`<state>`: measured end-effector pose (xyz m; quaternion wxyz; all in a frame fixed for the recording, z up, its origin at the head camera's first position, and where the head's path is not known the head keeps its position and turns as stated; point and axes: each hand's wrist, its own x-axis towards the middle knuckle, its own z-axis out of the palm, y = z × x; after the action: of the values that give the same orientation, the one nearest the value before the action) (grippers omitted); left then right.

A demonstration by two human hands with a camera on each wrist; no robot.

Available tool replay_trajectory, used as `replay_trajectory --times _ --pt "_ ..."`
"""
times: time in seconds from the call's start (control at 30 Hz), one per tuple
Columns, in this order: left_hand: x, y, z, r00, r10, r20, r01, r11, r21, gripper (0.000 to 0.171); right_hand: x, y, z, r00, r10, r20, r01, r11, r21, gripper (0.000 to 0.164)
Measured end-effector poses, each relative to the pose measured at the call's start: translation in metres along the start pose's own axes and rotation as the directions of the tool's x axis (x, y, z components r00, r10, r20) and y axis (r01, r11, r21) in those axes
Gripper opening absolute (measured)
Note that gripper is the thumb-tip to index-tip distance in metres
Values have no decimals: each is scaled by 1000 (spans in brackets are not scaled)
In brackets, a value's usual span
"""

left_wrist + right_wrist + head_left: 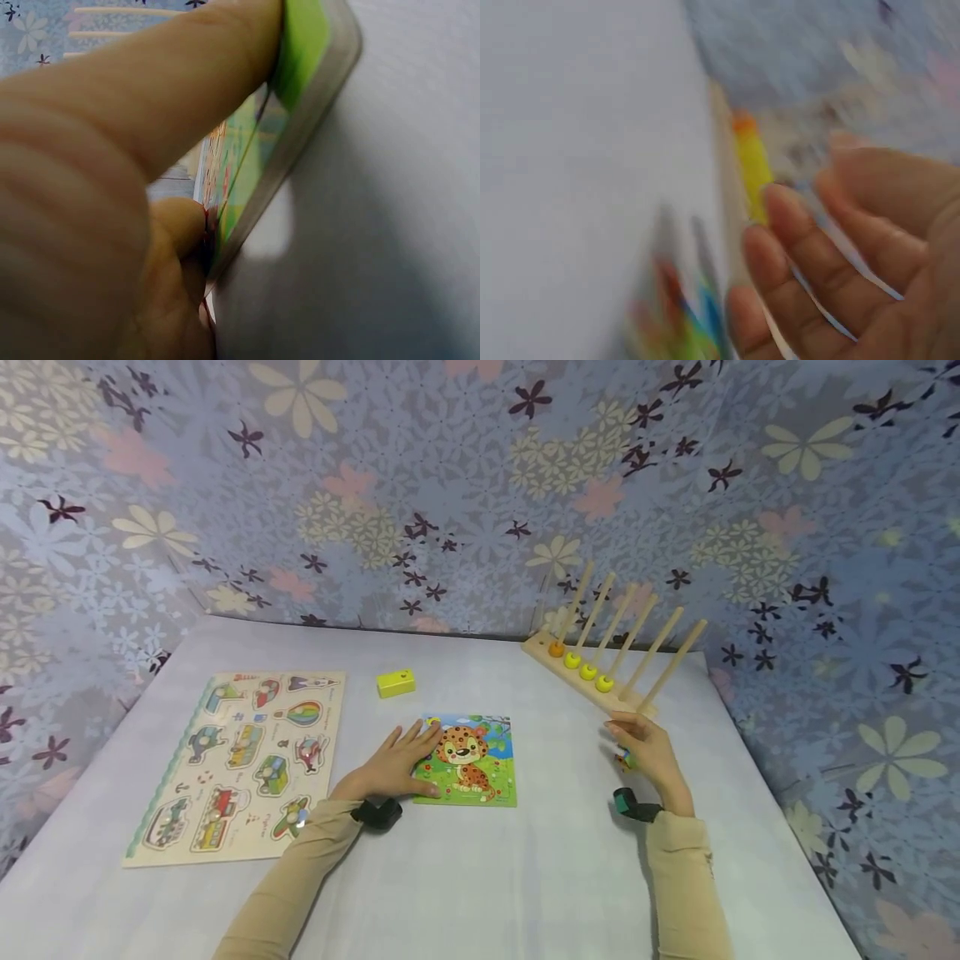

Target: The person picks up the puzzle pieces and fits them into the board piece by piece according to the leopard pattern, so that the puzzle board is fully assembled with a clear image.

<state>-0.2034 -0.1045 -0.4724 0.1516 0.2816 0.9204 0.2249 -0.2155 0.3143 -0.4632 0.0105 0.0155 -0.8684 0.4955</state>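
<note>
My left hand (pixel 401 764) rests with spread fingers on the left side of a square leopard picture board (pixel 468 760). Seen from the left wrist, the thumb (pixel 187 82) lies along the board's green edge (pixel 304 52). Near the front end of a wooden peg stand (pixel 585 681), my right hand (pixel 651 752) hovers with loosely bent fingers. The right wrist view, blurred, shows nothing in that palm. Small multicoloured pieces (pixel 624 760) lie beside and partly behind the right hand. An orange bead (pixel 556 649) and several yellow beads (pixel 588 672) sit at the bases of the stand's pegs.
A large wooden vehicle puzzle board (pixel 251 752) lies on the left of the white-covered table (pixel 480 885). Beyond the leopard board is a small yellow block (pixel 396 683). Flower-patterned cloth (pixel 450 485) rises behind the table and along its sides.
</note>
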Motion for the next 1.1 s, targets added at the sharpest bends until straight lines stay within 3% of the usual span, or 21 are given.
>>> replay_trajectory --times 0.1,0.23,0.33,0.47,0.57,0.8,0.93,1.1 --pt "-1 0 -1 1000 -4 2 4 1000 -3 97 -6 10 -26 996 77 49 -73 994 -77 52" --pt "-3 0 -2 1000 -14 4 14 1000 -10 97 -10 19 -40 974 148 172 -124 982 -144 58" --pt "-4 1 -3 1000 -14 5 14 1000 -15 96 -9 20 -37 960 132 248 -90 981 -174 57" --pt "-4 2 -3 1000 -14 6 14 1000 -16 96 -7 15 -28 955 25 295 31 983 -183 49" --pt "-2 1 -2 1000 -9 6 9 1000 -6 96 -5 8 -20 958 -10 286 75 973 -216 47" --pt "1 0 1 1000 -10 6 11 1000 -14 96 14 -10 3 959 55 279 26 960 -278 47" --pt "0 0 2 1000 -9 2 9 1000 -22 96 26 -15 23 959 85 270 -25 976 -217 45" --pt "-1 -1 0 1000 1 -12 -1 1000 -12 97 34 -11 45 985 105 137 -94 992 -85 38"
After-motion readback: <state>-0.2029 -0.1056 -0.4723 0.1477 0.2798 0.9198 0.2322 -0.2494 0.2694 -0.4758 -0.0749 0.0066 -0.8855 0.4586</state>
